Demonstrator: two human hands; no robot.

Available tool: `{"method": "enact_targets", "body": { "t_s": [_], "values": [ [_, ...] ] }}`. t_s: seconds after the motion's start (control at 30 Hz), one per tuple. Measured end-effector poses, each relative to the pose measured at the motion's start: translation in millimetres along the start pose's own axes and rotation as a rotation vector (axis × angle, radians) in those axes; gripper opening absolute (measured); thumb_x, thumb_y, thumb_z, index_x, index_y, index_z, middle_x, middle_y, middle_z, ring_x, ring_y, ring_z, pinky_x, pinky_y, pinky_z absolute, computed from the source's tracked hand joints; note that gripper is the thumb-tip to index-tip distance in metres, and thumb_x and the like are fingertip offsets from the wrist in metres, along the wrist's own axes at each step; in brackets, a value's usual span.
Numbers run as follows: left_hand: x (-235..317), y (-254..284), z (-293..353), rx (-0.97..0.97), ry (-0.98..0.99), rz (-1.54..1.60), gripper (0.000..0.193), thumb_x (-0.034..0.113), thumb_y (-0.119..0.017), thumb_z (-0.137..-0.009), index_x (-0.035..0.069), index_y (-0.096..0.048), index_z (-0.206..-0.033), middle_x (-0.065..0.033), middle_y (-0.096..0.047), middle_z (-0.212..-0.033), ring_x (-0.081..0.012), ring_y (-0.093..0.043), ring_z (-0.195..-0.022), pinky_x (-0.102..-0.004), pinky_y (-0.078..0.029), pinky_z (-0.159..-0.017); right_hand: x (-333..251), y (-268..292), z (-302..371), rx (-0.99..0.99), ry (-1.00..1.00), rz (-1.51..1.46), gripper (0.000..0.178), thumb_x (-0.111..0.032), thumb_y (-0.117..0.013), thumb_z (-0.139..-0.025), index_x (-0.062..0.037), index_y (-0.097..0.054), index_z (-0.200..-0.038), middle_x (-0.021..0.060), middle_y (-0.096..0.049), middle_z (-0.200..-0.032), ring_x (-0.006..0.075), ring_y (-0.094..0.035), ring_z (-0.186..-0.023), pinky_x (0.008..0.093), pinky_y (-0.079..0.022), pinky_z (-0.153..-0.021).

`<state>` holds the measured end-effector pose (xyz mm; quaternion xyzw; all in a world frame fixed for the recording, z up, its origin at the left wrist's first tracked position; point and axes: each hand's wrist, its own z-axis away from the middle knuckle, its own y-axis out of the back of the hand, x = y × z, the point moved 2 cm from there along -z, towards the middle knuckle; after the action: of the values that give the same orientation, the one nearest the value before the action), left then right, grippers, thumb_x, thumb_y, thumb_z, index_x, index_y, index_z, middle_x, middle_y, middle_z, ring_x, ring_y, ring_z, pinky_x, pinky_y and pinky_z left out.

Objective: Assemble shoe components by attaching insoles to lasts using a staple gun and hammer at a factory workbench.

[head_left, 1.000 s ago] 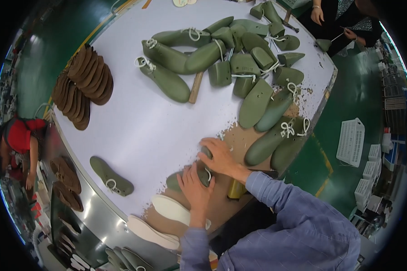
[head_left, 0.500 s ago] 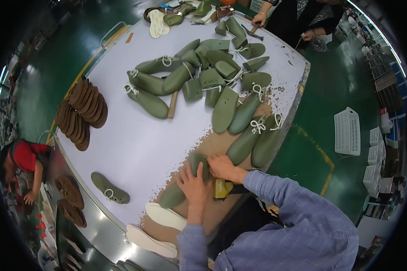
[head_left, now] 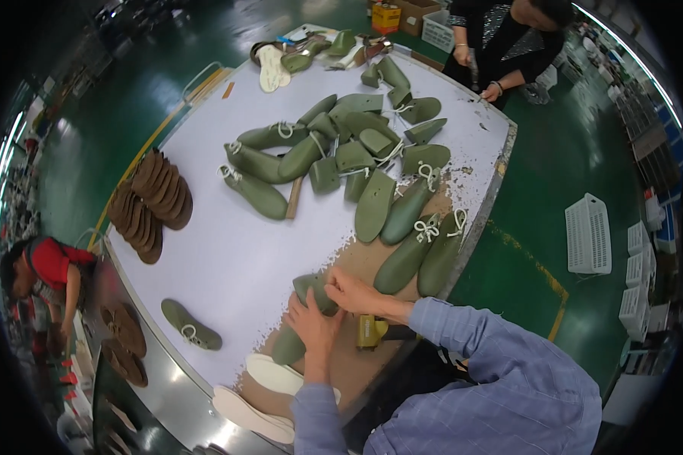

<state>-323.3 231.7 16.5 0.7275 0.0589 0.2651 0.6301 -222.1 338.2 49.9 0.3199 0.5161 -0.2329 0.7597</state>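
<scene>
At the table's near edge a green shoe last (head_left: 288,346) lies with its toe towards me. My left hand (head_left: 313,322) is wrapped over its middle, fingers closed round it, and hides part of it. My right hand (head_left: 349,290) has its fingers pinched together at the last's raised heel end. Whatever sits between those fingertips is too small to make out. Right of the last lies a yellow tool (head_left: 370,332) with a dark part, partly hidden by my sleeve. White insoles (head_left: 272,373) rest beside the last's toe, with another cream pair (head_left: 250,413) nearer the edge.
A heap of green lasts (head_left: 349,144), several tied with white cord, covers the table's middle. Two laced lasts (head_left: 408,256) stand close to my right hand. Stacked brown shoe pieces (head_left: 159,193) lie left. A co-worker (head_left: 501,45) handles a hammer at the far right corner.
My hands and the last have shifted slightly left and down in the picture, while the whole view has tilted. The far co-worker's hands have moved closer together, with the hammer now held upright.
</scene>
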Motion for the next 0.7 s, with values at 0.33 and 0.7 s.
{"method": "enact_targets", "body": {
  "t_s": [0.33, 0.7],
  "values": [
    [-51.8, -0.1, 21.6, 0.227, 0.039, 0.41, 0.047, 0.032, -0.081, -0.07, 0.012, -0.064, -0.109, -0.0061, -0.065, -0.111, -0.0271, -0.058, -0.105, -0.0416, -0.039, -0.092, -124.8, 19.9, 38.2, -0.508, 0.086, -0.46, 0.022, -0.008, -0.05, -0.096, -0.0016, -0.055, -0.116, 0.0055, -0.061, -0.09, 0.0113, -0.059, -0.085, 0.0279, -0.048, -0.076],
    [-64.8, -2.6, 27.6, 0.093, 0.115, 0.471, 0.047, 0.026, -0.083, -0.068, 0.012, -0.063, -0.109, -0.0044, -0.065, -0.107, -0.026, -0.058, -0.105, -0.0408, -0.039, -0.092, -23.1, -19.8, -1.0, -0.19, 0.009, 0.072, 0.015, -0.011, -0.053, -0.099, -0.0008, -0.051, -0.109, 0.0089, -0.065, -0.102, 0.0143, -0.064, -0.086, 0.0268, -0.051, -0.074]
  ]
}}
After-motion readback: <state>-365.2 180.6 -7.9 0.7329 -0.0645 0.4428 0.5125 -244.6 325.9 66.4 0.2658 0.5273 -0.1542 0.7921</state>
